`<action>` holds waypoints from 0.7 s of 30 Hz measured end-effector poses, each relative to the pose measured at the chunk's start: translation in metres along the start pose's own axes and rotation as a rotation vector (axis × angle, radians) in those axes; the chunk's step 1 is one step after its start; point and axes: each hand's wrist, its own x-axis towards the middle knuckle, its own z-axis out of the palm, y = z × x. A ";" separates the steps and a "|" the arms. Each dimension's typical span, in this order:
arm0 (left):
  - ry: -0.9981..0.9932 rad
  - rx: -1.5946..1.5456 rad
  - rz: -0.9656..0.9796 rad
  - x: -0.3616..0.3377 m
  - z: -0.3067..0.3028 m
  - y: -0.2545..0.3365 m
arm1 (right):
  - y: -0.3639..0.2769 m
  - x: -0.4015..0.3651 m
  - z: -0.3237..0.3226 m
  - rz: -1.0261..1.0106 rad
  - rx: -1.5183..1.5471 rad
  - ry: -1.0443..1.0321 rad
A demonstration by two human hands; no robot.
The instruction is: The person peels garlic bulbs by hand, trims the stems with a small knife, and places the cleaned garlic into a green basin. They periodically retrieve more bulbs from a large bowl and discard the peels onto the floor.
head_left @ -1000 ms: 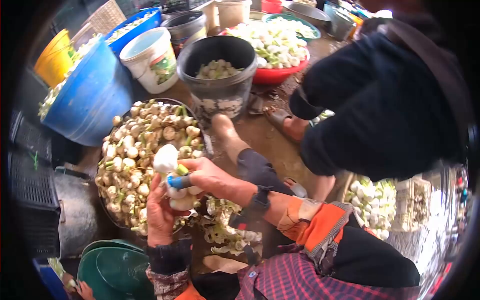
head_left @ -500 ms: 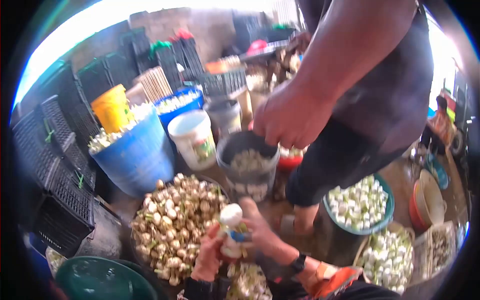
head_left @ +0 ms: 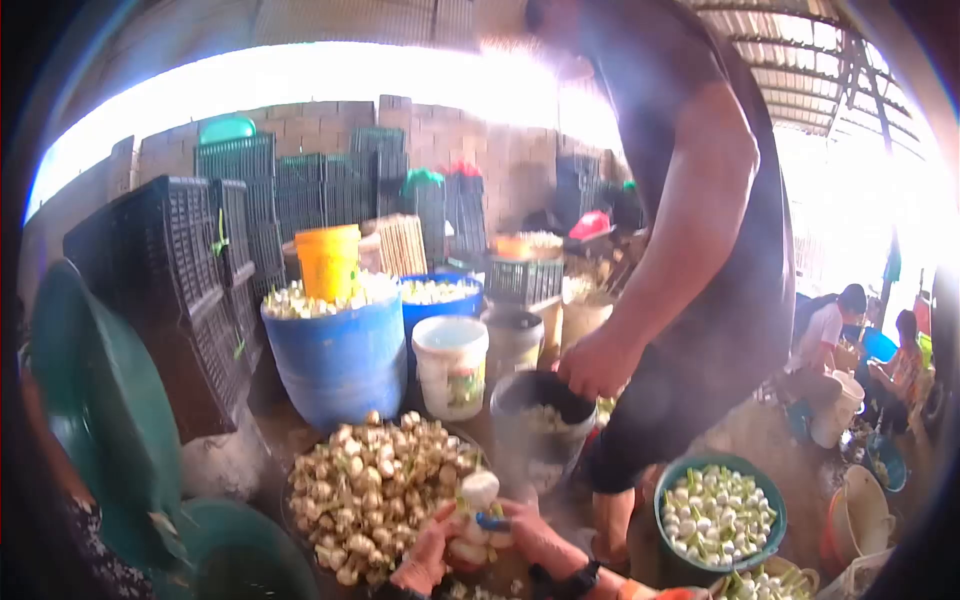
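My left hand (head_left: 425, 552) is closed around whitish bulbs (head_left: 468, 548) at the bottom centre. Another round white bulb (head_left: 479, 488) shows just above, between both hands. Close against the bulbs, my right hand (head_left: 535, 538) has its fingers curled around a small blue piece (head_left: 491, 521), whose kind I cannot tell. Right beside my left hand is a wide heap of brownish unpeeled bulbs (head_left: 375, 490) with bits of green stem. A dark band circles my right wrist.
A standing person (head_left: 700, 230) grips a grey bucket (head_left: 545, 420) just ahead. Peeled bulbs fill a green basin (head_left: 770, 540) on the right. A blue barrel (head_left: 340, 360), white bucket (head_left: 450, 370) and black crates (head_left: 170, 290) stand left. A tilted green tub (head_left: 95, 400) is at the left edge.
My view has tilted upward, showing more wall and roof. A green tub now stands tilted up at the left edge. My hands stay together on the bulbs.
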 end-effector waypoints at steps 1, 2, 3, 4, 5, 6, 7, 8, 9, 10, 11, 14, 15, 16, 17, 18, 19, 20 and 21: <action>-0.004 -0.047 0.029 -0.004 -0.004 -0.005 | 0.006 -0.004 0.003 0.012 0.049 -0.007; -0.019 -0.076 0.039 -0.010 -0.008 -0.006 | -0.008 -0.018 0.015 0.026 -0.032 -0.012; -0.033 -0.103 0.050 -0.015 -0.010 -0.006 | -0.024 -0.028 0.026 0.037 -0.110 -0.022; 0.031 -0.118 0.042 -0.019 -0.011 -0.008 | -0.018 -0.029 0.030 0.083 0.030 -0.041; 0.087 -0.128 0.040 -0.020 -0.011 -0.009 | -0.010 -0.025 0.032 0.118 0.168 -0.056; 0.037 -0.134 0.022 -0.023 -0.016 -0.009 | 0.000 -0.020 0.029 0.139 0.139 -0.051; 0.068 -0.108 0.046 -0.029 -0.008 -0.007 | -0.006 -0.025 0.033 0.167 0.114 -0.055; 0.073 -0.097 0.039 -0.035 -0.006 -0.004 | -0.005 -0.024 0.034 0.117 0.064 -0.056; 0.083 -0.088 0.027 -0.039 -0.007 -0.004 | -0.002 -0.024 0.034 0.073 0.018 -0.057; 0.110 -0.084 0.036 -0.039 -0.009 -0.008 | 0.005 -0.023 0.032 -0.032 -0.068 -0.080; 0.140 -0.079 0.040 -0.039 -0.013 -0.013 | 0.010 -0.021 0.031 -0.045 -0.101 -0.083; 0.227 -0.004 -0.052 -0.048 -0.012 -0.015 | 0.020 -0.022 0.029 0.077 -0.012 -0.066; 0.242 0.038 -0.097 -0.047 -0.013 -0.014 | 0.018 -0.023 0.027 0.120 0.087 -0.060; 0.219 0.033 -0.010 -0.041 -0.016 -0.022 | 0.011 -0.029 0.028 0.145 0.076 -0.049; 0.268 0.037 -0.036 -0.041 -0.018 -0.027 | 0.015 -0.029 0.025 0.140 0.110 -0.024; 0.306 0.045 -0.055 -0.039 -0.019 -0.030 | 0.022 -0.026 0.021 0.165 0.111 -0.015; 0.336 0.055 -0.073 -0.036 -0.019 -0.033 | 0.028 -0.024 0.015 0.184 0.109 -0.001; 0.307 0.051 -0.075 -0.033 -0.016 -0.033 | 0.028 -0.024 0.011 0.198 0.081 0.000; 0.218 0.045 -0.052 -0.027 -0.019 -0.036 | 0.029 -0.026 0.006 0.211 0.053 0.020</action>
